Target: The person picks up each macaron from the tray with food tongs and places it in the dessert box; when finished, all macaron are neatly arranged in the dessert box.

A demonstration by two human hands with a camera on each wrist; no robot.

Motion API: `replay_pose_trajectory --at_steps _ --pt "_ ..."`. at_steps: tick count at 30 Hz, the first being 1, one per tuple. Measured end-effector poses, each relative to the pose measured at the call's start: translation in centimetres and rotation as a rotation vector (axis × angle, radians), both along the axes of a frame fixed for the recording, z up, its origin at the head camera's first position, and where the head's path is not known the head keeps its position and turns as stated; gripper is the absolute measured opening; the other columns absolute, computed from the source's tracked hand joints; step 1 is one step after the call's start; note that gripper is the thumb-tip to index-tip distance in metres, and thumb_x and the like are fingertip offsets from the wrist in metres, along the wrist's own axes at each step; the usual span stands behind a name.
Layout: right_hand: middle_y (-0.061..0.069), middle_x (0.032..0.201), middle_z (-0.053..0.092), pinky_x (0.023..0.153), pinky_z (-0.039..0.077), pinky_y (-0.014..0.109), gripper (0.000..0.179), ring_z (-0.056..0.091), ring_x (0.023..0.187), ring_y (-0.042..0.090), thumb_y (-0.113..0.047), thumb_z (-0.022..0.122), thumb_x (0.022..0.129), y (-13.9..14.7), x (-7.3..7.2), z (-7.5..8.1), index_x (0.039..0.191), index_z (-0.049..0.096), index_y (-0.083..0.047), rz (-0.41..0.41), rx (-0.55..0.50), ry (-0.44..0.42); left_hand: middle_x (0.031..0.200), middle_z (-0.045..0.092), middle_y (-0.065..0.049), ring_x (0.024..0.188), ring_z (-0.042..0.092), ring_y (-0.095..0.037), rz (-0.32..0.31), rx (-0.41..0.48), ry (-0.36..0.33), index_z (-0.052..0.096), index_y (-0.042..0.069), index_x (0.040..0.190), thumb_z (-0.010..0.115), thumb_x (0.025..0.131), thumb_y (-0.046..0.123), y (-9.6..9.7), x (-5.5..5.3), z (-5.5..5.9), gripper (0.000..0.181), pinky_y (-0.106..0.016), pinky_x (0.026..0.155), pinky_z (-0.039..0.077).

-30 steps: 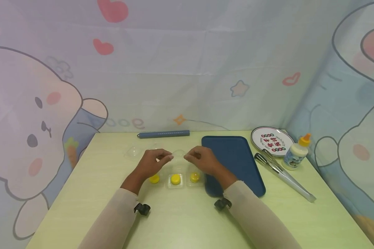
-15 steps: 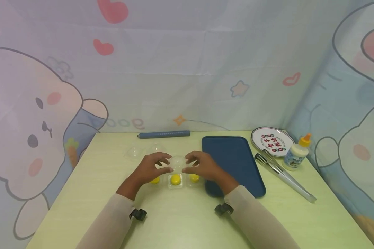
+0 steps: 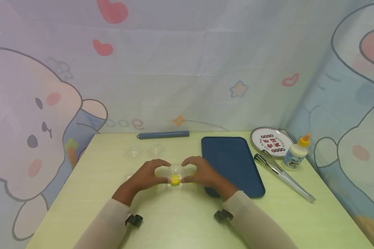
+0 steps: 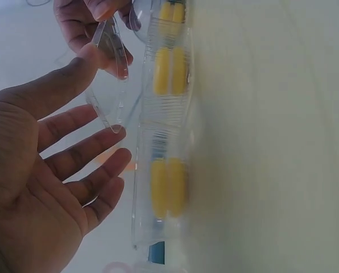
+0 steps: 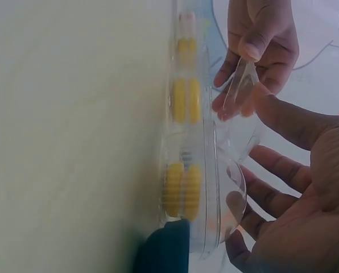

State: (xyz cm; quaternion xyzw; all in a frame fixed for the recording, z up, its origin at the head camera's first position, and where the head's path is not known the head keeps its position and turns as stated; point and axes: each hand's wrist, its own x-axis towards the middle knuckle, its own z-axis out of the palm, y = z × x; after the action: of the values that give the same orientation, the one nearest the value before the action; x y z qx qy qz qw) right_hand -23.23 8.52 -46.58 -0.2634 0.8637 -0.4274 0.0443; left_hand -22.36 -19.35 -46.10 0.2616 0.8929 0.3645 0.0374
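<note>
My left hand (image 3: 146, 175) and right hand (image 3: 203, 173) pinch opposite sides of a clear domed plastic lid (image 3: 176, 169), thumbs at the near edge. The lid is tilted, close over the middle clear container base (image 4: 164, 108). In that base sits a yellow sandwich cookie (image 3: 175, 181), two rounded halves with a paler layer between. Another yellow sandwich cookie (image 4: 168, 187) lies in the left-hand base, which has no dome over it in the left wrist view. The right-hand cookie (image 5: 182, 190) is under a clear dome (image 5: 233, 190). In the head view my hands mostly hide both outer containers.
Two more clear domed lids (image 3: 156, 149) lie behind my left hand. A dark blue tray (image 3: 233, 166) is at the right, with metal tongs (image 3: 285, 178), a printed plate (image 3: 272, 141) and a yellow-capped bottle (image 3: 295, 155) beyond. A grey-blue stick (image 3: 163, 135) lies along the back edge.
Both hands have brought the clear lid toward me and down, from behind the row of containers to over the middle one. The cookies, tray and tongs stay put.
</note>
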Motion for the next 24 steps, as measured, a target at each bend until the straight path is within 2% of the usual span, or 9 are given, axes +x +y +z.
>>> replay_pose_trajectory --at_steps 4,7,12,20,24 --pt "0.015 0.141 0.071 0.117 0.036 0.073 0.056 0.058 0.136 0.038 -0.025 0.097 0.082 -0.2 0.3 -0.2 0.129 0.074 -0.005 -0.004 0.045 0.035 0.147 0.068 -0.017 0.145 0.057 -0.045 -0.004 -0.011 -0.003 0.070 0.004 0.141 0.091 0.090 0.032 0.0 0.4 -0.2 0.062 -0.069 0.119 0.046" --pt "0.015 0.142 0.070 0.114 0.030 0.075 0.058 0.055 0.137 0.038 -0.025 0.098 0.081 -0.4 0.4 -0.4 0.130 0.074 -0.005 -0.006 0.056 0.040 0.146 0.067 -0.018 0.144 0.055 -0.044 -0.003 -0.016 -0.002 0.070 0.004 0.140 0.092 0.089 0.032 0.0 0.4 -0.5 0.062 -0.068 0.119 0.045" --pt "0.013 0.143 0.069 0.112 0.031 0.072 0.059 0.054 0.140 0.037 -0.025 0.099 0.080 -0.7 0.4 -0.9 0.131 0.074 -0.007 -0.003 0.083 0.051 0.145 0.065 -0.019 0.143 0.053 -0.044 -0.006 -0.028 -0.004 0.071 0.003 0.139 0.093 0.088 0.030 -0.1 0.5 -0.8 0.062 -0.069 0.119 0.044" --pt "0.011 0.145 0.068 0.109 0.028 0.066 0.058 0.050 0.144 0.036 -0.026 0.099 0.080 -0.9 0.5 -1.6 0.131 0.074 -0.010 -0.017 0.105 0.060 0.144 0.066 -0.018 0.143 0.052 -0.044 -0.012 -0.068 0.025 0.071 0.004 0.139 0.094 0.087 0.029 -0.1 0.5 -1.0 0.062 -0.078 0.120 0.033" --pt "0.011 0.145 0.067 0.110 0.027 0.069 0.058 0.050 0.143 0.035 -0.025 0.098 0.081 -0.9 0.7 -1.7 0.130 0.073 -0.009 -0.009 0.101 0.059 0.143 0.068 -0.016 0.145 0.051 -0.044 -0.014 -0.078 0.026 0.071 0.004 0.139 0.094 0.086 0.029 -0.1 0.6 -1.2 0.062 -0.079 0.120 0.030"
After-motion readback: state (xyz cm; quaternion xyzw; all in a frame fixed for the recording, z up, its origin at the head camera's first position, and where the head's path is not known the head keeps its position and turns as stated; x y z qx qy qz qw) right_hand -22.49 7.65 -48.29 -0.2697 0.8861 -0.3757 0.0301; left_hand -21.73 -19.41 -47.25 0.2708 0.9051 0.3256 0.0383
